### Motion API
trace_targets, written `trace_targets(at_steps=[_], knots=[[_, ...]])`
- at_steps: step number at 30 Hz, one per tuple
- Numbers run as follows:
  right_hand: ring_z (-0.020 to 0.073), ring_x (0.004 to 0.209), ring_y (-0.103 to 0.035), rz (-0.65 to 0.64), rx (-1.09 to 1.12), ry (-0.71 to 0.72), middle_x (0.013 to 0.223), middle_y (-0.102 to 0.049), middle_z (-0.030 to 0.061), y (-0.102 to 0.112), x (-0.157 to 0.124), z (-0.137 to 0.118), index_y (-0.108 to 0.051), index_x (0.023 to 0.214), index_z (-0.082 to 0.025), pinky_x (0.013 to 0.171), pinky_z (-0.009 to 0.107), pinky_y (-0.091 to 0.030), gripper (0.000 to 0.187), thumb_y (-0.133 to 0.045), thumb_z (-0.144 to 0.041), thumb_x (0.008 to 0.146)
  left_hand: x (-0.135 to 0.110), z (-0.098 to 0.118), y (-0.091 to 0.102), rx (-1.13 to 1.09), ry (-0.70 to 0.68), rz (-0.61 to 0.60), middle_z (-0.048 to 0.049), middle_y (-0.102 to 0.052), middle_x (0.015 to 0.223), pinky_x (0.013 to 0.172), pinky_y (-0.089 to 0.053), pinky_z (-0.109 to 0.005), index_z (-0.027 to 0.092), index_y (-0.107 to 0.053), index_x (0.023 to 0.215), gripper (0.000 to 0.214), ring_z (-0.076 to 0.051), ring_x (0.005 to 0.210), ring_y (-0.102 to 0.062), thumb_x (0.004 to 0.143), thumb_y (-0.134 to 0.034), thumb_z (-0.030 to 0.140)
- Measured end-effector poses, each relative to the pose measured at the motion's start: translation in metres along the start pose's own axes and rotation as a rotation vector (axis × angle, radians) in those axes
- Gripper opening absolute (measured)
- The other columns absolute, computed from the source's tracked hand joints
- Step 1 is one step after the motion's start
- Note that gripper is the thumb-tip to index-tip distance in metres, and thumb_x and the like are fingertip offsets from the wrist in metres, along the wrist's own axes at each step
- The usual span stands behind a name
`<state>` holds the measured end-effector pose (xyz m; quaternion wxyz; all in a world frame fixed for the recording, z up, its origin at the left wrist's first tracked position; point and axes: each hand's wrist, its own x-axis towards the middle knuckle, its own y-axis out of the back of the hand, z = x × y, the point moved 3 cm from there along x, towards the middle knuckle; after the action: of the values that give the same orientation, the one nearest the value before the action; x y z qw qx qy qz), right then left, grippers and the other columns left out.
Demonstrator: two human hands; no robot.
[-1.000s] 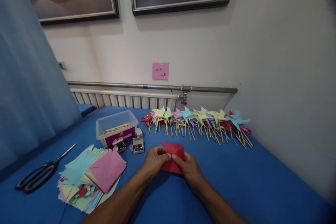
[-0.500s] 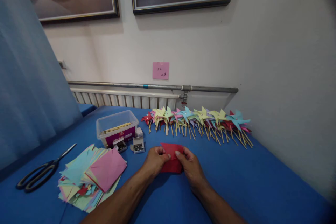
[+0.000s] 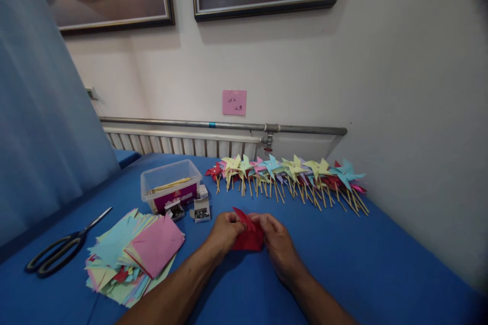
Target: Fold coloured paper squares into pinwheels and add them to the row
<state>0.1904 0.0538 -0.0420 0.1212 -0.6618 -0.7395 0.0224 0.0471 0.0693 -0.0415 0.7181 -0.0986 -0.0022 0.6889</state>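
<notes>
A piece of red paper (image 3: 249, 238) is between my two hands, above the blue table cover. My left hand (image 3: 225, 233) pinches its left side, thumb on the near face. At the upper right, the fingers of my right hand (image 3: 275, 237) are closed on the paper's edge and a corner is bent inward. One pointed corner stands up at the top left. To the left of my hands lies a pile of coloured paper squares (image 3: 131, 254), with a pink sheet (image 3: 158, 245) on top.
Scissors (image 3: 64, 249) lie at the far left. A clear plastic box (image 3: 171, 185) holds thin wooden sticks, with small boxes of metal pins (image 3: 201, 212) beside it. Paper pinwheels on sticks (image 3: 293, 167) line the back of the table (image 3: 343, 274) by the wall.
The red paper's upper right corner has been folded inward toward the middle. My right thumb has shifted from the paper's face up to its edge; my left hand has hardly moved.
</notes>
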Motion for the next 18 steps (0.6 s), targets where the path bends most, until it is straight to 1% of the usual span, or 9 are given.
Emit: trace_targets(at_steps=[2,4,8,11,15,18], knots=[[0.0229,0.087,-0.065,-0.001,-0.009,-0.014,0.095,-0.073,0.0072,0.0,0.001,0.002,-0.07,0.084,-0.021,0.082,0.034,-0.05,0.041,-0.074,-0.06,0.073,-0.001,0.0,0.0,0.011,-0.002,-0.018,0.0036,-0.05,0.045,0.045,-0.025,-0.022,0.018,-0.049,0.053,0.017,-0.007,0.042,-0.038,0.054,-0.066,0.021],[0.0201,0.076,-0.063,0.014,-0.012,-0.029,0.084,-0.071,0.0048,0.0,0.002,0.005,-0.068,0.083,-0.02,0.073,0.032,-0.05,0.041,-0.081,-0.056,0.067,0.0,-0.002,0.0,0.022,-0.001,-0.037,0.0032,-0.052,0.047,0.045,-0.027,-0.022,0.017,-0.052,0.054,0.014,-0.007,0.043,-0.04,0.054,-0.065,0.022],[0.014,0.057,-0.055,0.054,-0.009,-0.067,0.067,-0.065,-0.0017,0.002,0.004,0.011,-0.063,0.085,-0.021,0.057,0.026,-0.044,0.044,-0.084,-0.053,0.063,0.004,-0.006,0.001,0.031,0.013,-0.052,0.0047,-0.051,0.047,0.045,-0.027,-0.021,0.017,-0.052,0.055,0.015,-0.007,0.043,-0.04,0.052,-0.066,0.023],[0.0125,0.055,-0.052,0.085,-0.024,-0.074,0.064,-0.062,-0.0037,0.003,0.004,0.012,-0.062,0.087,-0.022,0.054,0.024,-0.041,0.045,-0.085,-0.051,0.061,0.004,-0.008,0.0,0.03,0.016,-0.062,0.0053,-0.05,0.046,0.044,-0.027,-0.021,0.017,-0.051,0.055,0.018,-0.007,0.043,-0.039,0.053,-0.068,0.024],[0.0115,0.054,-0.05,0.057,0.001,-0.098,0.062,-0.06,-0.0048,0.003,0.005,0.012,-0.063,0.088,-0.021,0.053,0.024,-0.039,0.045,-0.084,-0.051,0.062,0.003,-0.007,-0.001,0.031,0.012,-0.076,0.0056,-0.05,0.047,0.045,-0.028,-0.021,0.018,-0.05,0.057,0.02,-0.007,0.042,-0.039,0.054,-0.069,0.025],[0.0125,0.058,-0.053,0.059,-0.002,-0.062,0.069,-0.063,-0.0027,0.004,0.005,0.011,-0.065,0.088,-0.021,0.056,0.024,-0.041,0.043,-0.082,-0.053,0.065,0.003,-0.007,-0.001,0.043,0.001,-0.068,0.0063,-0.048,0.046,0.044,-0.026,-0.021,0.019,-0.047,0.055,0.021,-0.006,0.042,-0.037,0.054,-0.068,0.025]])
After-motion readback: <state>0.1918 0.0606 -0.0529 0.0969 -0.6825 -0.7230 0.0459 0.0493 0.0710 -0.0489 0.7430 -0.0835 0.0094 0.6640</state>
